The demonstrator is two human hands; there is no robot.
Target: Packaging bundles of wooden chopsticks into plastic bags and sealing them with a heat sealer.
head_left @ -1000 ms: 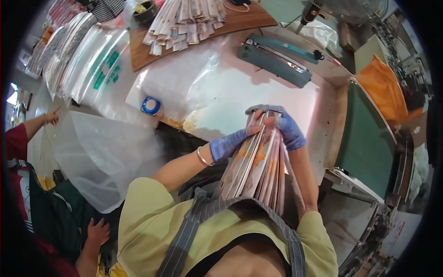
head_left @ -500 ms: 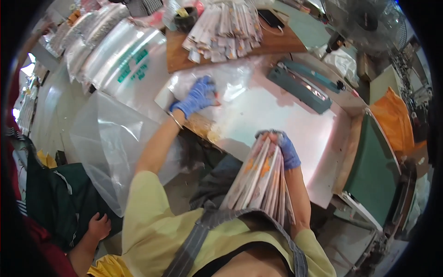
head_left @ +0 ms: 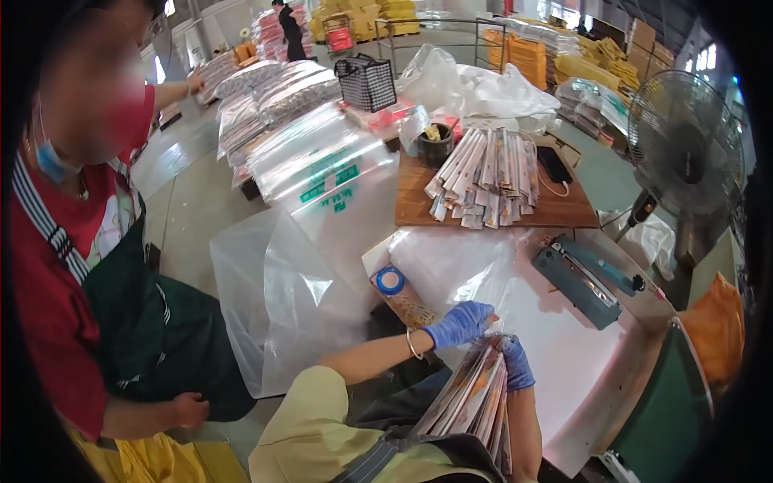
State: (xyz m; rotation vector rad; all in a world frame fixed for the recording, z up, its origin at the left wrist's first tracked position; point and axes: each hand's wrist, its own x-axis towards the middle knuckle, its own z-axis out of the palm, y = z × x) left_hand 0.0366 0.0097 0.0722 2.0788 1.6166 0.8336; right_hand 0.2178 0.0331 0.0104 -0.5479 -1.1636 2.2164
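My right hand [head_left: 518, 362], in a blue glove, is wrapped round the upper end of a bundle of long, flat printed packets [head_left: 467, 394]. The bundle fans out down against my apron, and its lower end is partly hidden. At its top, close to my right fingers, my left hand [head_left: 460, 324], also blue-gloved, has its fingers pinched together. Whatever is between them is too small to make out. A blue tape roll [head_left: 390, 280] rests on the table's left corner, left of my left hand.
Clear plastic bags [head_left: 451, 256] lie on the white table [head_left: 564, 386]. A bag sealer [head_left: 578, 282] sits at right. Behind, a wooden board [head_left: 419, 197] bears more packets [head_left: 487, 177], a phone [head_left: 553, 164] and a dark cup [head_left: 435, 146]. A fan [head_left: 684, 137] stands far right; a co-worker [head_left: 105, 322] is at left.
My left hand has come from the table's left corner to the top of the bundle, uncovering the tape roll. The right hand still holds the packets. The view has tilted up and left.
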